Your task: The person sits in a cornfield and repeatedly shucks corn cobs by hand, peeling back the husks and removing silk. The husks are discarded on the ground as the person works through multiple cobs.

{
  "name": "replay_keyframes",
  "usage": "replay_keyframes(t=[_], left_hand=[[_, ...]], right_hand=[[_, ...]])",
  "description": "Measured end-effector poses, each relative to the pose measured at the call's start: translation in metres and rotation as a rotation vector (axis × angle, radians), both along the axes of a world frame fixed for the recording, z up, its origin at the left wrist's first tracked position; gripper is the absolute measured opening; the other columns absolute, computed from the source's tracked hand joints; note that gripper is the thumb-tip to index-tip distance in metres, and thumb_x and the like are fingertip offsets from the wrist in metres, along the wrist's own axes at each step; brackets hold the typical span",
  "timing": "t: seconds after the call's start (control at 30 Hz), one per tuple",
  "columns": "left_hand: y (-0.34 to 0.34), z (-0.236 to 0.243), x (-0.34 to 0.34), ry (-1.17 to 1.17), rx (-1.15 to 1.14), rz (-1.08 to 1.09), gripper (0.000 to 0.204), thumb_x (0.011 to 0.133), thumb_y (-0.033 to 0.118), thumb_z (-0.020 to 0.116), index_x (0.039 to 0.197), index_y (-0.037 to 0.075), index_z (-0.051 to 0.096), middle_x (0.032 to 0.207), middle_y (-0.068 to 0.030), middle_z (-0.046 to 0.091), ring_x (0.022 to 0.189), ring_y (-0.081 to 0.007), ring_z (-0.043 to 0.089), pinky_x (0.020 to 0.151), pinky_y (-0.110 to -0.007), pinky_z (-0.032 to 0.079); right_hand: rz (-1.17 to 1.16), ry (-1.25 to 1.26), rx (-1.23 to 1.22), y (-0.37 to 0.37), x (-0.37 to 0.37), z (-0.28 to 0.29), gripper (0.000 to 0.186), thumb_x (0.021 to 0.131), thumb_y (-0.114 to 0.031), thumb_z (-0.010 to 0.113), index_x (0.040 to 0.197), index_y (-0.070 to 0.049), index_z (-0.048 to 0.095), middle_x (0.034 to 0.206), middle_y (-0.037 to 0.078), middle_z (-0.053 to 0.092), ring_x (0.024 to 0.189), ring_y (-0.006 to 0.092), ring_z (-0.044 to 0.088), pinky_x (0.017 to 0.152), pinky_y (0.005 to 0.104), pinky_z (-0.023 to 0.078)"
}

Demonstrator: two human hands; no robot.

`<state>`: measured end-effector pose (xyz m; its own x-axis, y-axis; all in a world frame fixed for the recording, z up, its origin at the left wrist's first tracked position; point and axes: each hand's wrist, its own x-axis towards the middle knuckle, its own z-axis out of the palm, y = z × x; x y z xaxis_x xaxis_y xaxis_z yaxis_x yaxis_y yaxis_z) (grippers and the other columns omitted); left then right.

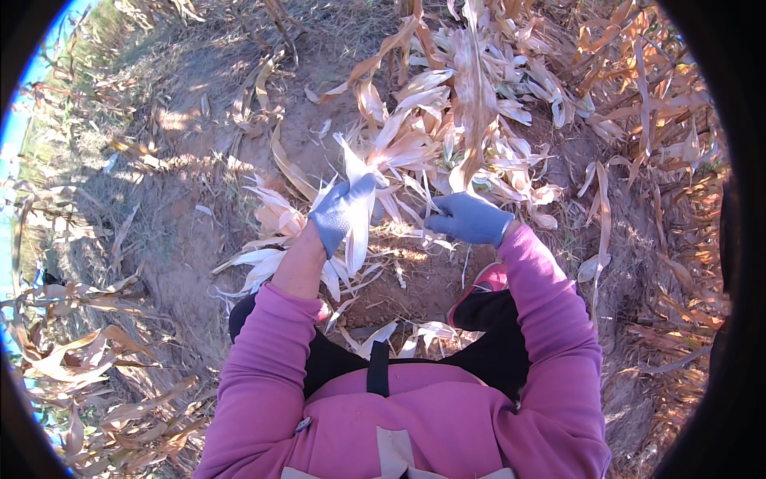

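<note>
- Nearest, at 6 o'clock, is the person's pink top (439, 415), with a dark strap (377, 369) at its upper middle and a pale band (393, 451) below.
- Black trousers (499, 319) show at 4 and 8 o'clock; a pink shoe (488, 279) stands on the soil at 4 o'clock, and a little of another appears between 7 and 8.
- The left hand (345, 209), in a blue-grey glove, lies between 10 and 11 o'clock, close to the centre. It is wrapped round a pale husk (359, 235), whose blades stick out above and below the fist; whether a cob is inside cannot be told.
- The right hand (471, 219), gloved alike, is between 2 and 3 o'clock, apart from the left. Its fingers are bent and point towards 9; whether they pinch anything cannot be told.
- Loose husk leaves (275, 217) lie on the ground at 9 o'clock, just beside the left hand.
- Beyond the hands, a heap of pale husks (511, 160) spreads from 12 to 2 o'clock. A long dry leaf (476, 88) hangs over it at 1, its tip near the right hand.
- Farther out, dry stalks and leaves (670, 136) crowd 2 to 4 o'clock, with more dry leaves (80, 359) at 8.
</note>
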<state>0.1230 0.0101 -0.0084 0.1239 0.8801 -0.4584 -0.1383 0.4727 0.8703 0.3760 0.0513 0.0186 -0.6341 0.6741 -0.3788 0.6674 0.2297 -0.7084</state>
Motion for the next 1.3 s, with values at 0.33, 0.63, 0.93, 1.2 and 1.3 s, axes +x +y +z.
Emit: replay_keyframes(t=[0.33,0.63,0.93,1.2,1.3], left_hand=[[0.004,-0.009,0.017,-0.33,0.125,-0.06,0.056,0.094,0.046,0.049,0.125,-0.001,0.052,0.113,-0.0132,0.062,0.106,-0.0212,0.058,0.09,-0.035,0.046],[-0.001,0.006,0.032,-0.205,0.089,-0.047,0.051,0.092,0.043,0.056,0.121,0.001,0.055,0.1,-0.0049,0.062,0.089,-0.0133,0.059,0.081,-0.028,0.048],[0.006,-0.021,0.006,-0.218,0.077,0.048,0.057,0.088,0.045,0.062,0.12,-0.001,0.057,0.111,-0.0096,0.063,0.096,-0.0155,0.06,0.083,-0.028,0.046],[0.001,-0.01,-0.001,-0.123,0.154,-0.091,0.047,0.092,0.042,0.056,0.111,-0.001,0.061,0.104,-0.0085,0.064,0.076,-0.0144,0.063,0.07,-0.027,0.051],[-0.004,-0.002,0.006,-0.318,0.109,-0.092,0.049,0.093,0.039,0.054,0.113,-0.005,0.058,0.107,-0.0127,0.063,0.082,-0.0208,0.066,0.074,-0.032,0.054]], right_hand=[[-0.22,0.242,-0.309,-0.009,-0.016,0.033,0.032,0.087,-0.03,0.058,0.103,-0.002,0.064,0.072,0.002,0.061,0.062,0.01,0.058,0.062,0.0263,0.049],[-0.298,0.232,-0.173,-0.008,-0.01,0.026,0.045,0.089,-0.04,0.059,0.114,-0.003,0.06,0.077,0.004,0.06,0.063,0.0093,0.057,0.06,0.0263,0.048],[-0.153,0.17,-0.174,-0.003,0.003,0.014,0.068,0.083,-0.039,0.066,0.134,-0.001,0.042,0.107,0.015,0.061,0.09,0.0179,0.062,0.077,0.0303,0.05],[-0.122,0.216,-0.322,0.002,0.006,0.016,0.085,0.082,-0.019,0.068,0.149,-0.015,0.016,0.138,0.015,0.041,0.085,0.0117,0.058,0.074,0.0254,0.049],[-0.108,0.294,-0.324,0.001,0.002,0.017,0.094,0.078,-0.008,0.069,0.15,-0.015,0.009,0.14,0.014,0.039,0.08,0.009,0.053,0.075,0.0252,0.049]])
